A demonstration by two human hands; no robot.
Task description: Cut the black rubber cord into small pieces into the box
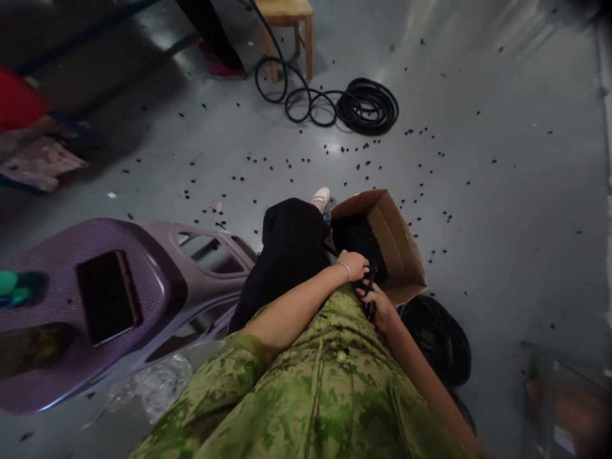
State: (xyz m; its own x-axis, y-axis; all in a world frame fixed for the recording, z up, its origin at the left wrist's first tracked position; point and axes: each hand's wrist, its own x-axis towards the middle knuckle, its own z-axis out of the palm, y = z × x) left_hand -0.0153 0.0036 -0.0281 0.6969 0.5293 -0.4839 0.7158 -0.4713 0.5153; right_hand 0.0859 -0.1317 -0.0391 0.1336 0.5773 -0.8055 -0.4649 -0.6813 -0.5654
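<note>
My left hand [352,264], with a thin bracelet at the wrist, is closed at the near edge of an open cardboard box [401,245]. A short stretch of black strand shows beside it over the dark trouser leg; whether the fingers hold it is hidden. Just below, my right hand [381,306] has its fingers curled round a slim black object [370,290], whose exact kind I cannot make out. Its upper end lies close to the left fingers. Many small black pieces [356,236] fill the bottom of the box.
A purple plastic stool [157,280] carrying a phone [106,296] stands at left. Black hose [370,107] lies coiled ahead, near a wooden stool [285,9] and another person's leg [213,32]. Small black pieces litter the floor. Another black coil [437,338] sits right of the box.
</note>
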